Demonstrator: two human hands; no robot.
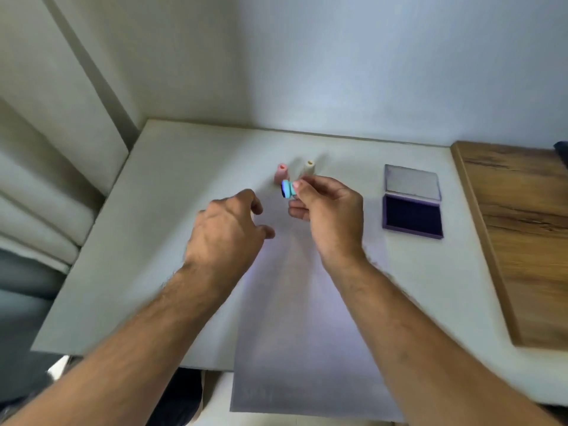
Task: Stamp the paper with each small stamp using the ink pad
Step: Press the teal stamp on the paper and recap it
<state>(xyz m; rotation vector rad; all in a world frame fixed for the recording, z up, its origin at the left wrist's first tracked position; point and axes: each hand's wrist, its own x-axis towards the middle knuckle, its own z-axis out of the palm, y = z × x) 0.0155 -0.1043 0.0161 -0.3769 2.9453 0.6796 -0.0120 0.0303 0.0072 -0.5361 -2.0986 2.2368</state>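
Note:
My right hand (330, 210) pinches a small blue stamp (286, 189) sideways in the air, its dark inked face turned to the left. Just behind it a pink stamp (281, 172) and a cream stamp (309, 168) stand upright on the white table (159, 210). My left hand (227, 229) hovers over the left edge of the paper (304, 333) with fingers loosely apart and nothing in it. The sheet lies lengthwise in the middle and overhangs the table's near edge. An open ink pad (412, 217) with a dark purple pad sits to the right, its lid (412, 182) folded back.
A wooden board (522, 235) lies along the right side of the table. A wall rises directly behind the table. Cushioned seating (46, 167) runs along the left, below the table's level.

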